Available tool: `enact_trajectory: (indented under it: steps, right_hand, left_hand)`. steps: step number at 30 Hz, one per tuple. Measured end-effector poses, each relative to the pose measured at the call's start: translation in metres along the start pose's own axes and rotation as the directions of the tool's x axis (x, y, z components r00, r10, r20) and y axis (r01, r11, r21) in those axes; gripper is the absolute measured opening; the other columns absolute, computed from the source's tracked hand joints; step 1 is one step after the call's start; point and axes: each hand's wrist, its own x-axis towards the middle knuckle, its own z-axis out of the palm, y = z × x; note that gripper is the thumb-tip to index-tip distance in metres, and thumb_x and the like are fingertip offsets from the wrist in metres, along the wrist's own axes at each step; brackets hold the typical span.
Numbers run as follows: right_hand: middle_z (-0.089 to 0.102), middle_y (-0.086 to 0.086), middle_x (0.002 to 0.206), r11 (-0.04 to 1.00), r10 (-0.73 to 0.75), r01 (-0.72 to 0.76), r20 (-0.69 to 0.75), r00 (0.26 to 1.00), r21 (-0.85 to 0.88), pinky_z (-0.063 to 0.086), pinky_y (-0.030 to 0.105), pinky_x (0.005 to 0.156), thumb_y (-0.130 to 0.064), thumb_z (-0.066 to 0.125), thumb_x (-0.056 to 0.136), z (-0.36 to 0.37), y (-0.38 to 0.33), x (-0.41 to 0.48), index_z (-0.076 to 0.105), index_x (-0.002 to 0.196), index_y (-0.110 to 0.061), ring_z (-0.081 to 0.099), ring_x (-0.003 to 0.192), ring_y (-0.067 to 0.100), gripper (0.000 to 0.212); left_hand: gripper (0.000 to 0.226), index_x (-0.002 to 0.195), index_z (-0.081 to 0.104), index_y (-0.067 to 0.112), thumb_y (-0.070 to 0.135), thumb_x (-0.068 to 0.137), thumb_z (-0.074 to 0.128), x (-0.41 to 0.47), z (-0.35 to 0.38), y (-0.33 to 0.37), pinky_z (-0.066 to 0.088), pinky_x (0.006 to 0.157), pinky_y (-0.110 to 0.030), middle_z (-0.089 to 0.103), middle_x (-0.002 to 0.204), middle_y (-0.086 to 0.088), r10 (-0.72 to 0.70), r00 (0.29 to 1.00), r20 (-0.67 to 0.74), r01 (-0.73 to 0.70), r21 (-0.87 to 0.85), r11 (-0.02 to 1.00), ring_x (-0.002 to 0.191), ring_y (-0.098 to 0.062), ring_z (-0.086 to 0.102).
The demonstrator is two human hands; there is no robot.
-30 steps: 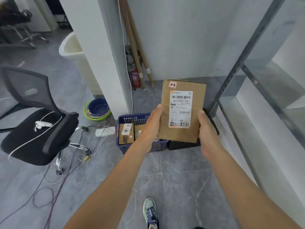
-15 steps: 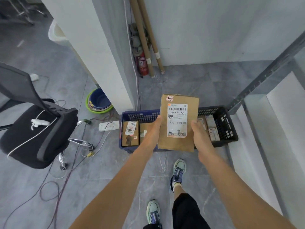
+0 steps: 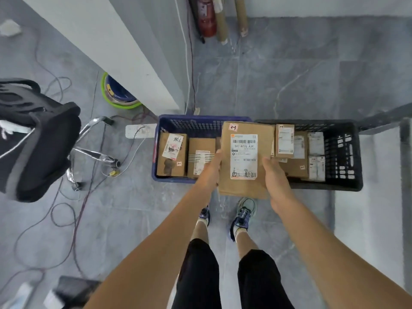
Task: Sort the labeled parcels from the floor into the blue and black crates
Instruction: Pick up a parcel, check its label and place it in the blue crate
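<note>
The person wears black knee-length shorts (image 3: pixel 198 275), pale ankle socks (image 3: pixel 239 231) and blue-and-teal sneakers (image 3: pixel 244 214), with forearms (image 3: pixel 156 253) bare, unsleeved.

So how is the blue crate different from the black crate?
The blue crate sits on the left; the black crate on the right. The blue crate shows only brown boxes; the black crate also holds white packets. Both are slotted plastic, on the floor, holding labelled parcels.
</note>
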Motion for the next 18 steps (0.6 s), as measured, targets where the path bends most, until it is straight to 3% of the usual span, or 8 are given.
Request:
enact_trajectory:
  steps: [5,9,10,12,14,15,16,18]
  right_hand:
    - [0.047,-0.007,0.161,0.993,0.107,-0.106,-0.017,0.994,0.048,0.032,0.049,0.122,-0.059,0.040,0.108,0.034,0.031,0.094,0.042,0.160,-0.032,0.043,0.148,0.021,0.058]
    - [0.047,-0.008,0.156,0.981,0.195,-0.194,-0.035,0.980,0.029,0.045,0.044,0.110,-0.079,0.039,0.084,0.065,0.064,0.173,0.039,0.162,-0.033,0.053,0.131,0.017,0.091]
    - [0.046,-0.009,0.152,0.980,0.197,-0.195,-0.036,0.980,0.036,0.045,0.039,0.105,-0.076,0.038,0.090,0.072,0.073,0.187,0.038,0.162,-0.030,0.054,0.125,0.014,0.085]
    - [0.048,-0.009,0.152,0.984,0.174,-0.173,-0.021,0.985,0.042,0.038,0.038,0.116,-0.065,0.040,0.102,0.084,0.080,0.203,0.042,0.160,-0.027,0.051,0.133,0.016,0.069]
    - [0.056,-0.001,0.154,0.982,0.189,-0.189,-0.026,0.982,0.027,0.041,0.049,0.121,-0.068,0.044,0.089,0.093,0.092,0.223,0.048,0.155,-0.029,0.055,0.137,0.024,0.077]
    - [0.059,0.002,0.151,0.981,0.193,-0.193,-0.039,0.980,0.018,0.044,0.052,0.119,-0.070,0.043,0.083,0.097,0.096,0.228,0.050,0.153,-0.030,0.058,0.135,0.027,0.081]
    - [0.061,0.002,0.148,0.982,0.189,-0.188,-0.043,0.981,0.019,0.045,0.053,0.117,-0.070,0.042,0.081,0.100,0.106,0.240,0.052,0.151,-0.031,0.059,0.133,0.027,0.081]
    - [0.061,-0.001,0.145,0.980,0.195,-0.196,-0.047,0.980,-0.016,0.042,0.052,0.118,-0.068,0.041,0.089,0.105,0.109,0.251,0.053,0.148,-0.029,0.057,0.132,0.027,0.071]
  left_hand:
    - [0.054,0.139,0.056,0.024,0.058,0.107,0.029,0.102,-0.006,-0.015,0.041,0.106,-0.036,0.060,0.126,0.010,-0.057,0.998,0.011,0.055,0.094,0.994,0.111,-0.012,0.055]
    - [0.055,0.145,0.052,0.026,0.060,0.106,0.031,0.179,-0.012,-0.027,0.039,0.110,-0.037,0.054,0.139,0.010,-0.144,0.990,0.002,0.142,0.165,0.976,0.125,-0.017,0.051]
    - [0.053,0.145,0.052,0.023,0.055,0.107,0.032,0.195,-0.014,-0.032,0.042,0.106,-0.030,0.053,0.144,0.007,-0.169,0.986,0.004,0.166,0.166,0.972,0.127,-0.018,0.051]
    - [0.048,0.146,0.050,0.010,0.038,0.111,0.033,0.215,-0.016,-0.033,0.048,0.070,-0.009,0.053,0.144,0.001,-0.198,0.979,0.044,0.188,0.173,0.967,0.128,-0.022,0.052]
    - [0.047,0.147,0.046,0.001,0.028,0.111,0.032,0.230,-0.016,-0.037,0.043,0.046,-0.006,0.053,0.141,-0.008,-0.221,0.970,0.098,0.201,0.184,0.962,0.131,-0.027,0.051]
    - [0.047,0.147,0.046,0.003,0.030,0.111,0.032,0.240,-0.018,-0.042,0.046,0.053,-0.005,0.053,0.139,-0.007,-0.237,0.966,0.104,0.218,0.165,0.962,0.129,-0.025,0.051]
    - [0.049,0.147,0.048,0.007,0.037,0.111,0.032,0.255,-0.020,-0.050,0.052,0.073,-0.007,0.053,0.139,-0.001,-0.248,0.965,0.086,0.233,0.156,0.960,0.128,-0.022,0.051]
    - [0.052,0.146,0.051,0.018,0.049,0.110,0.030,0.282,-0.023,-0.064,0.041,0.112,-0.032,0.054,0.139,0.005,-0.234,0.970,0.064,0.216,0.219,0.952,0.126,-0.018,0.050]
